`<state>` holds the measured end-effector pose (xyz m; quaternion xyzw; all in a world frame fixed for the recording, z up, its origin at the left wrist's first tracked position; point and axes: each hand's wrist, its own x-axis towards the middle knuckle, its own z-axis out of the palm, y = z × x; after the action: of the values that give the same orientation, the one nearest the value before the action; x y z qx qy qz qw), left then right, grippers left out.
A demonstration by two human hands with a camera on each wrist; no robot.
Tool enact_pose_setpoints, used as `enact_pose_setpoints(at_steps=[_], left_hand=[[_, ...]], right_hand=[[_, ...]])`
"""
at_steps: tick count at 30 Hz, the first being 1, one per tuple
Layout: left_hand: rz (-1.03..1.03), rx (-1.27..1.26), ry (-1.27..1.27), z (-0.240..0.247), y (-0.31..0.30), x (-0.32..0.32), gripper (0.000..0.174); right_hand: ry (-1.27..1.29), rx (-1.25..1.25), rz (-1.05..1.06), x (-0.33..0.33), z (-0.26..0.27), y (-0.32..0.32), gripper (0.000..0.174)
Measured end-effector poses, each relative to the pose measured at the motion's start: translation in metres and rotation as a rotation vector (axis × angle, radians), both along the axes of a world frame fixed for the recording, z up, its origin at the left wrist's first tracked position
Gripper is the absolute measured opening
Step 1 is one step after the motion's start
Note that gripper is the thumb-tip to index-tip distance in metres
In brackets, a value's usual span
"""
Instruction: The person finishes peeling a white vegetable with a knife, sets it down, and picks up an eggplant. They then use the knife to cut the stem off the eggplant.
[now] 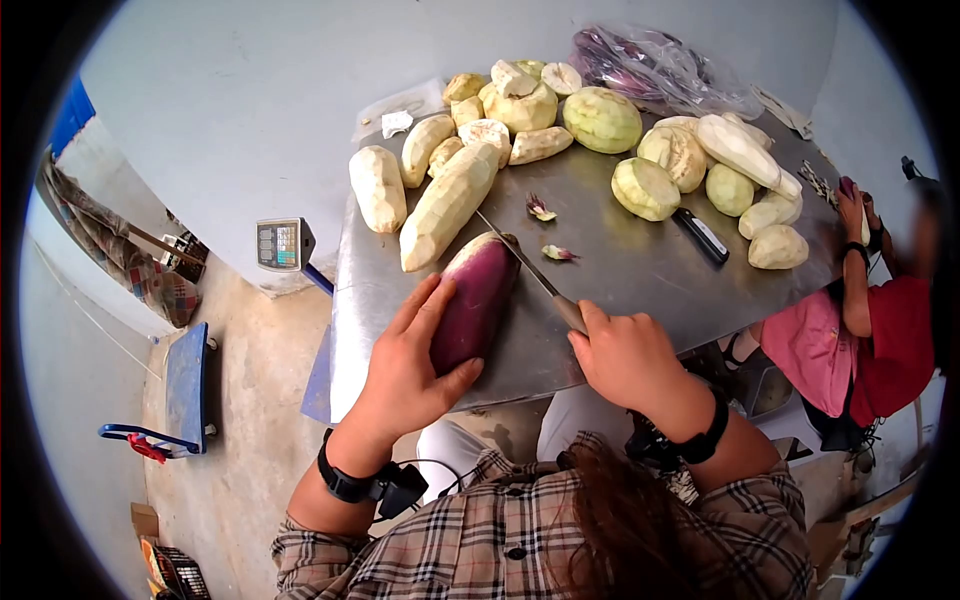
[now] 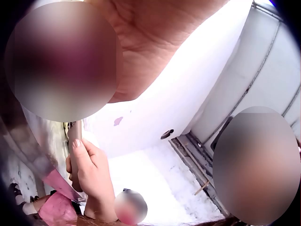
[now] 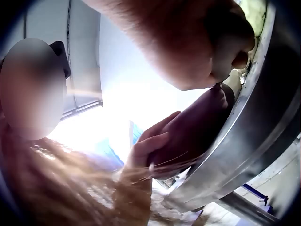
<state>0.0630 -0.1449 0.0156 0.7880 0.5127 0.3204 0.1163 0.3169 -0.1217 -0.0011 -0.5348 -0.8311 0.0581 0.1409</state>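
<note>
A purple eggplant lies on the steel table, its far end partly peeled. My left hand wraps over its near end, thumb and fingers curled round it; the same eggplant and left hand show in the right wrist view. My right hand grips the handle of a knife, whose blade tip rests against the eggplant's far end. In the left wrist view my right hand holds the knife handle.
Several peeled pale eggplants and round ones are heaped along the table's far side. A second knife and peel scraps lie mid-table. A plastic bag sits behind. Another person stands right. A scale stands left.
</note>
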Motion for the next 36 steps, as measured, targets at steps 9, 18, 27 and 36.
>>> enact_pose_setpoints(at_steps=[9,18,27,36], left_hand=[[0.032,-0.008,-0.024,-0.001,0.0,0.002,0.079],[-0.011,-0.012,0.009,0.003,0.002,-0.001,0.08],[-0.012,0.045,0.044,0.001,0.0,0.007,0.081],[0.007,0.07,0.064,-0.002,0.0,0.011,0.081]], right_hand=[[0.068,0.05,-0.003,-0.013,-0.01,0.028,0.025],[0.02,0.053,0.005,0.008,-0.009,-0.004,0.025],[-0.021,0.127,-0.006,0.005,-0.007,-0.004,0.026],[0.086,0.075,-0.032,-0.018,-0.012,0.027,0.026]])
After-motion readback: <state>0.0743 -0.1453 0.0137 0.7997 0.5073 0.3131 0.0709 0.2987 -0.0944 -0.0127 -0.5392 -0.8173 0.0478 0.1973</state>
